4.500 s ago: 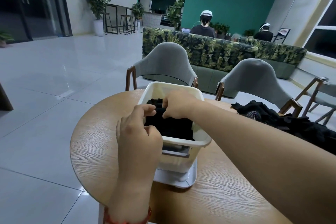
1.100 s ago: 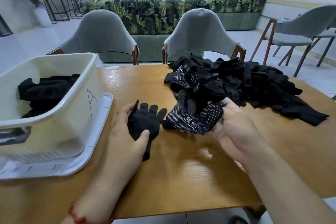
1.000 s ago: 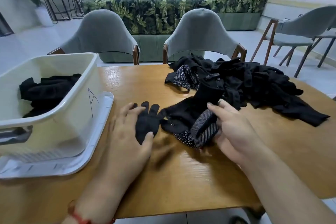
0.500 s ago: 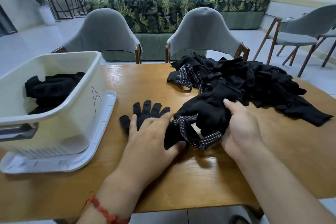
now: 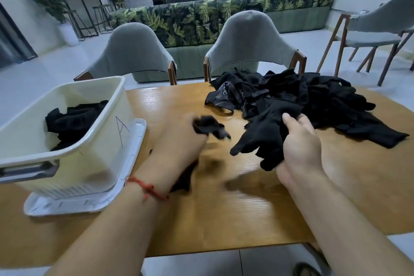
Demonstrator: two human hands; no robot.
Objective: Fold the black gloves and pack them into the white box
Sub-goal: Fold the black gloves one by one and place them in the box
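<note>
My left hand (image 5: pixel 177 150) is blurred over the table's middle, closed on a black glove (image 5: pixel 210 127) whose fingers stick out past my knuckles; its cuff shows under my wrist. My right hand (image 5: pixel 300 150) grips a second black glove (image 5: pixel 262 139), fingers hanging to the left, lifted off the wood. A heap of black gloves (image 5: pixel 313 98), some with white-dotted palms, lies at the back right. The white box (image 5: pixel 67 141) marked "A" stands at the left with folded black gloves (image 5: pixel 74 119) inside.
The box rests on its white lid (image 5: pixel 125 188) on the round wooden table (image 5: pixel 224 219). Two grey chairs (image 5: pixel 244 45) stand at the far edge, a leaf-print sofa behind them. Two people sit with their backs turned in the background.
My left hand lifted the flat glove off the table and closed on it. My right hand pulled a plain black glove out of the heap toward me.
</note>
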